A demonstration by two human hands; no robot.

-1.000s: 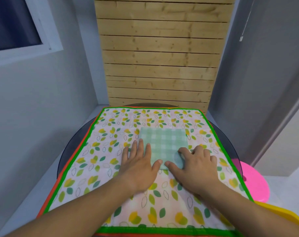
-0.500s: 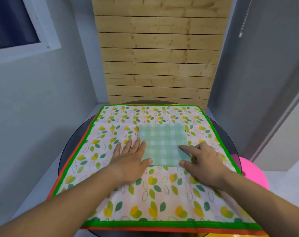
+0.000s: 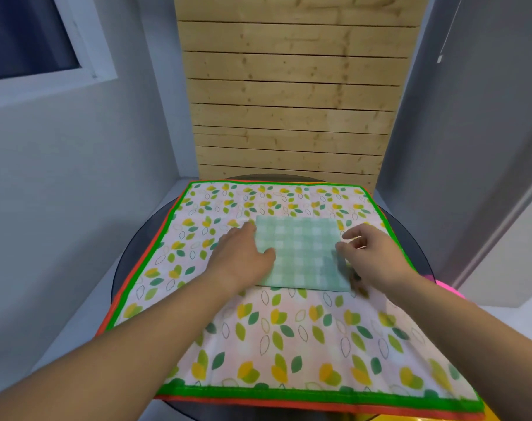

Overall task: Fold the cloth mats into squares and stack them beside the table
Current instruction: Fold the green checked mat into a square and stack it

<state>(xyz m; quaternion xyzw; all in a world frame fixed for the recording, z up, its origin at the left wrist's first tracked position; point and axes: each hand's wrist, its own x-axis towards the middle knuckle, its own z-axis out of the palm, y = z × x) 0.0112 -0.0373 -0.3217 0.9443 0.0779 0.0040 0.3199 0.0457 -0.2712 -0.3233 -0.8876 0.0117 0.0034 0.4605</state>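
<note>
A green checked cloth mat (image 3: 301,253), folded into a square, lies in the middle of a large leaf-print cloth (image 3: 289,338) with a green and orange border. My left hand (image 3: 243,253) rests on the folded mat's left edge, thumb lying on the checked fabric and fingers reaching along the side. My right hand (image 3: 368,253) is at the mat's right edge with its fingers curled; thumb and fingers meet at the edge of the fabric.
The leaf-print cloth covers a round dark table (image 3: 128,259). A pink stool (image 3: 450,288) shows beyond the table's right side, and something yellow (image 3: 495,416) at the bottom right corner. Wooden slats (image 3: 289,117) and grey walls close in behind.
Both hands have slid apart from the mat's near edge to its left and right sides. The right hand's fingers have curled at the right edge. The camera has moved closer.
</note>
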